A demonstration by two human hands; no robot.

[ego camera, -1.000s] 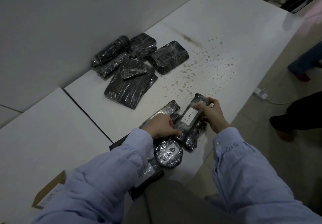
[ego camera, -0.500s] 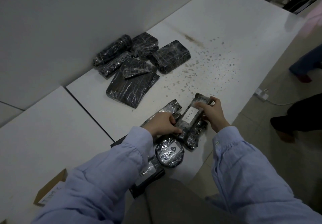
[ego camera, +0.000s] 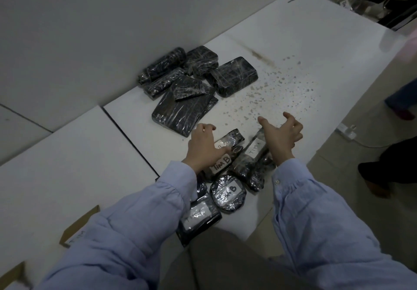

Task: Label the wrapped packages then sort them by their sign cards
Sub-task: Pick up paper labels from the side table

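The long black film-wrapped package labelled "TIMA" (ego camera: 253,149) lies on the white speckled surface (ego camera: 304,48), near its front edge. Its long axis runs diagonally, and the far end points away and to the right. The right hand (ego camera: 279,136) hangs over this far end, its grip wide and empty. The left hand (ego camera: 204,147) is over the neighbour package marked "TIM B" (ego camera: 222,164), its grip loose and holding nothing. A pile of unlabelled black packages (ego camera: 185,93) lies beside the grey wall (ego camera: 90,30).
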